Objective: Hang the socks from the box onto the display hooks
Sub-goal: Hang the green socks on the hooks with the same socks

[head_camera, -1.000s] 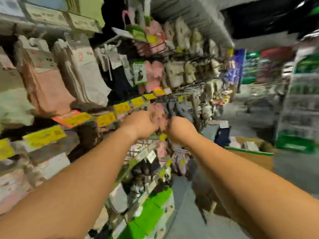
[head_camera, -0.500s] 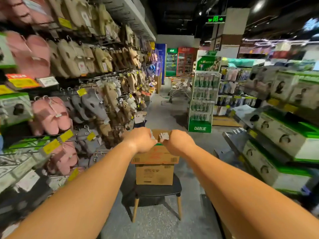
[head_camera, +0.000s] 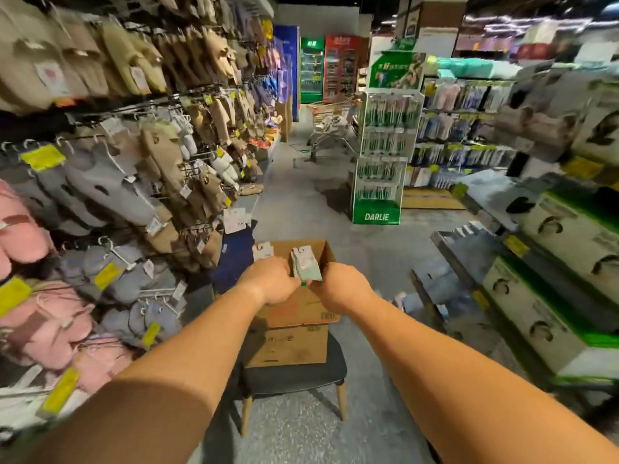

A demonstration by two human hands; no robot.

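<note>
An open cardboard box (head_camera: 326, 254) stands on a second carton (head_camera: 291, 346), both on a dark chair (head_camera: 294, 376) in the aisle. Both my arms reach over it. My right hand (head_camera: 341, 289) grips a bundle of pale green socks (head_camera: 306, 266) with card tags at the box's near edge. My left hand (head_camera: 269, 281) is curled at the bundle's left side, touching it. Another tagged pair (head_camera: 263, 251) sticks up inside the box at the left. Display hooks (head_camera: 187, 172) full of hanging socks and slippers line the wall on my left.
A navy item with a tag (head_camera: 234, 259) hangs low beside the box. A green DARLIE stand (head_camera: 376, 182) stands further down the aisle on the right, with a shopping trolley (head_camera: 330, 127) behind it. Boxed goods on shelves (head_camera: 552, 262) run along the right.
My view swung from the sock wall to the aisle and the box. Both hands came down to the box, and a bundle of pale green socks now shows between them.
</note>
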